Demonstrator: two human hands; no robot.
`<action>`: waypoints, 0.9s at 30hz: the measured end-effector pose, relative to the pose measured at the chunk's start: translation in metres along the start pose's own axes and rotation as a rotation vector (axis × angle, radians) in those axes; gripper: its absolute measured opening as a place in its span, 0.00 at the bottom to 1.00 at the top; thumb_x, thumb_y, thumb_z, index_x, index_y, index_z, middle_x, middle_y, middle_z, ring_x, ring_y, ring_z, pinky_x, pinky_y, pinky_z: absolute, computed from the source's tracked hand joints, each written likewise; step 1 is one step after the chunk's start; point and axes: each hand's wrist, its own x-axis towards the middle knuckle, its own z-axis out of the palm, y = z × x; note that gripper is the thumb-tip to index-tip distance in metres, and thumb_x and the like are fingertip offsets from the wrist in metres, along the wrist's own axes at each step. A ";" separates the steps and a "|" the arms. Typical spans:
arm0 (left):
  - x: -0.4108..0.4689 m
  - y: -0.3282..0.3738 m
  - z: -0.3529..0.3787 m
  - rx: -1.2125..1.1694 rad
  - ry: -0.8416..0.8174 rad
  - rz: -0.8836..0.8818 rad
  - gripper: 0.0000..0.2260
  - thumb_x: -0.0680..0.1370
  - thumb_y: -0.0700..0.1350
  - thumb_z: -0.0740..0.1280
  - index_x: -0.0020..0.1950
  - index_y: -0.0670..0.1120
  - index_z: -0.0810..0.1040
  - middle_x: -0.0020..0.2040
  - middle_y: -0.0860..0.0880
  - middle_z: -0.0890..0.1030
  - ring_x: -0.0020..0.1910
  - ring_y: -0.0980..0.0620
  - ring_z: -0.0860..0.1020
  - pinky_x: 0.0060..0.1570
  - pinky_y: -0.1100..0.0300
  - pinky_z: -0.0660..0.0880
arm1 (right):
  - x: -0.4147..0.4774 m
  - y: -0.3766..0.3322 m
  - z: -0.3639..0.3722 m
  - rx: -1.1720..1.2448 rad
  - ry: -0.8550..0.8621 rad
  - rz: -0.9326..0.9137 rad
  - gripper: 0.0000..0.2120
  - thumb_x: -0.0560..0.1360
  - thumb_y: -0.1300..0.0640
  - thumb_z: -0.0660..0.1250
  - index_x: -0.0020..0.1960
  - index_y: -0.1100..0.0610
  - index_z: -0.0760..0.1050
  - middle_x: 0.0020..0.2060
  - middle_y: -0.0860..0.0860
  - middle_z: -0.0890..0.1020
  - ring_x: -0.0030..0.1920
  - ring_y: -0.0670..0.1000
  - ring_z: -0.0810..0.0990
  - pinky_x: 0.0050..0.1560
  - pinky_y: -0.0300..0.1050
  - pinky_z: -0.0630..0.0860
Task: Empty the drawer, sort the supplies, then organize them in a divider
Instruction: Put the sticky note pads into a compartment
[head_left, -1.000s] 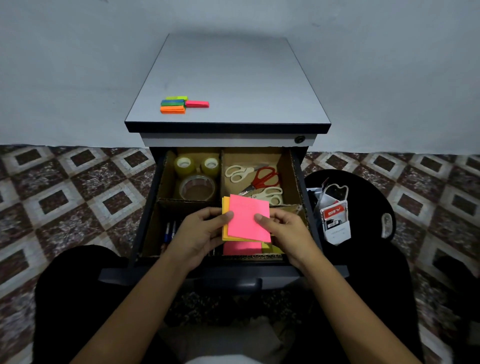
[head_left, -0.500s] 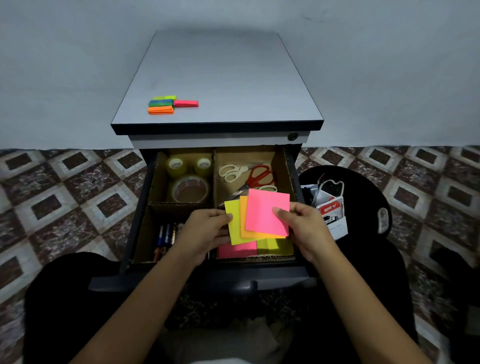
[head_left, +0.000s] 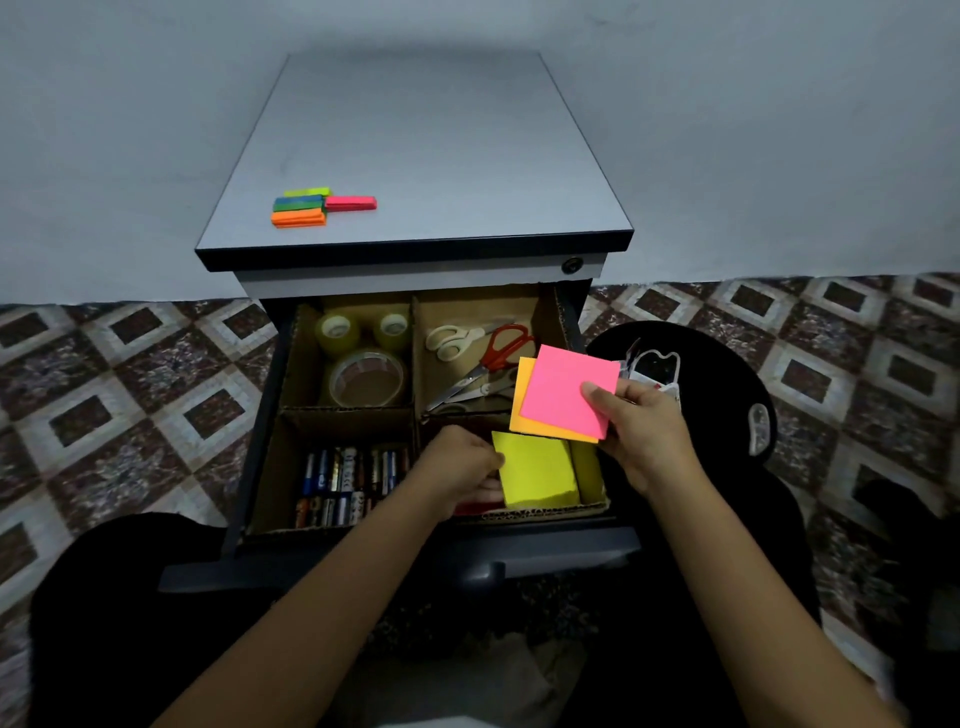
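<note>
A yellow sticky-note pad (head_left: 537, 475) is pinched at its left edge by the left hand (head_left: 460, 467), whose fingers are curled around it. The pad is held tilted in the front right compartment of the cardboard divider (head_left: 291, 364), close to the front right corner of the drawer (head_left: 571, 545). A pink pad (head_left: 563, 392) and an orange pad (head_left: 522, 410) beneath it are gripped together by the right hand (head_left: 641, 434), with the thumb laid on the pink one, above the drawer's right edge. Scissors (head_left: 483, 348) are seen in the back right compartment, tape rolls (head_left: 366, 364) in the back left, and batteries (head_left: 345, 480) in the front left. On the cabinet top (head_left: 426, 145), coloured sticky flags (head_left: 314, 208) are laid near its front left corner. A black seat (head_left: 727, 364) bearing clear plastic items is set just right of the drawer.
</note>
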 end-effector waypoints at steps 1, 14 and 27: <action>0.003 -0.002 0.003 0.002 0.010 -0.002 0.06 0.79 0.35 0.62 0.53 0.34 0.75 0.50 0.36 0.79 0.45 0.44 0.80 0.40 0.57 0.80 | 0.000 0.001 0.000 -0.001 0.001 0.002 0.05 0.76 0.64 0.65 0.41 0.58 0.74 0.38 0.54 0.81 0.39 0.50 0.80 0.38 0.44 0.77; -0.001 -0.009 0.001 -0.014 0.003 0.009 0.08 0.79 0.32 0.56 0.48 0.37 0.74 0.50 0.37 0.79 0.40 0.50 0.79 0.39 0.61 0.76 | 0.002 0.008 0.005 -0.023 0.003 0.020 0.04 0.75 0.63 0.66 0.42 0.58 0.76 0.38 0.54 0.81 0.39 0.50 0.80 0.36 0.43 0.75; -0.014 0.003 -0.008 -0.214 -0.055 0.029 0.09 0.80 0.35 0.57 0.45 0.41 0.77 0.41 0.44 0.78 0.40 0.50 0.77 0.44 0.58 0.75 | -0.009 0.007 0.006 -0.053 -0.080 0.027 0.05 0.76 0.64 0.64 0.43 0.58 0.76 0.38 0.53 0.82 0.38 0.49 0.80 0.33 0.40 0.75</action>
